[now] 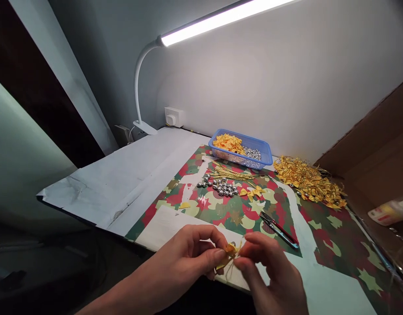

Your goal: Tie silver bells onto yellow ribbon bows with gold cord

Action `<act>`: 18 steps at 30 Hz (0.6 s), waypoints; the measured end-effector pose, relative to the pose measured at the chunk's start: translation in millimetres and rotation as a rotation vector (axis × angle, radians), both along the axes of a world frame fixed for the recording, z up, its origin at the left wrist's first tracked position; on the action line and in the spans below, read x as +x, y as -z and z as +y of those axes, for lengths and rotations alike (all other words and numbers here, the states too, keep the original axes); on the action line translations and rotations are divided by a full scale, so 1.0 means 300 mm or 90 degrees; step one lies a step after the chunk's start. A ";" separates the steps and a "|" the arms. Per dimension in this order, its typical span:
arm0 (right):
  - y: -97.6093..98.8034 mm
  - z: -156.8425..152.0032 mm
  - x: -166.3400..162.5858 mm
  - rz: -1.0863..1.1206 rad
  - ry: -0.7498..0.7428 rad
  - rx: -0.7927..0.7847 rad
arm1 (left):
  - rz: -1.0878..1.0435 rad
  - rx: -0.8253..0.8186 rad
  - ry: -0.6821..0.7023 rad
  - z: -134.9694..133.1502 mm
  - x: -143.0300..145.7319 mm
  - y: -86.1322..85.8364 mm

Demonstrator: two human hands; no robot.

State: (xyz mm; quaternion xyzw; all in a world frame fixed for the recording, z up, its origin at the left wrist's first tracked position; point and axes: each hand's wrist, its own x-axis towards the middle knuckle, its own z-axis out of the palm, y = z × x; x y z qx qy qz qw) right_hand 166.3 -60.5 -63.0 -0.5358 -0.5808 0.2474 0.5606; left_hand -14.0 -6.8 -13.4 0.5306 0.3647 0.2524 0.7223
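My left hand [188, 260] is closed in a pinch on a small yellow ribbon bow [231, 249], with a bit of silver, perhaps a bell, at its top. Thin gold cord [229, 272] hangs in a loop under the bow. Thumb and fingertips of my right hand [273, 271] pinch that cord close beside the bow. Both hands are above the table's front edge. Beyond them lie silver bells [225, 187], a few loose yellow bows [253, 192], a bundle of gold cords [232, 173] and red-handled thread snips [280, 229].
A blue basket [267, 154] with yellow bows and silver bells stands by the wall. Right of it is a heap of corded bows [308, 181]. A clip-on lamp [137, 83] shines over the camouflage-like mat [217, 214]. Cardboard [362, 153] rises on the right.
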 end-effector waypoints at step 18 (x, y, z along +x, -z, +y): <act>-0.008 -0.016 -0.007 -0.123 -0.042 -0.072 | 0.229 0.210 -0.111 -0.012 -0.005 -0.014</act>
